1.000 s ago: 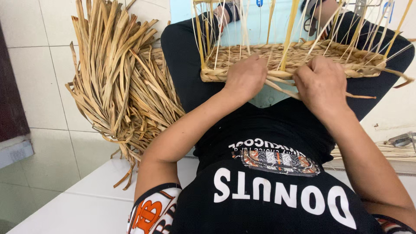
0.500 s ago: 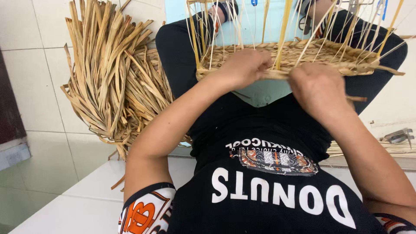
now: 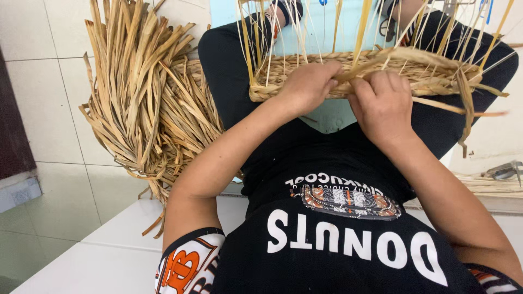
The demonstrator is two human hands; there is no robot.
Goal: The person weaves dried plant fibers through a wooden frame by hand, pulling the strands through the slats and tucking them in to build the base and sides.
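A half-woven straw basket (image 3: pixel 436 76) rests on my lap, with thin upright stakes rising from its woven rim. My left hand (image 3: pixel 308 87) grips the near rim of the basket. My right hand (image 3: pixel 381 103) is closed on a flat straw strand (image 3: pixel 370 62) that runs across the rim between both hands. Loose strand ends (image 3: pixel 468 109) stick out to the right of the basket.
A large bundle of dried straw strips (image 3: pixel 147 109) lies on the tiled floor at my left. A metal tool (image 3: pixel 504 170) lies at the right edge on more straw. My black-trousered legs (image 3: pixel 229 71) frame a light blue mat (image 3: pixel 327 117).
Both hands have come closer together at the near rim. The right hand has pulled a strand across toward the left hand. The basket has shifted slightly.
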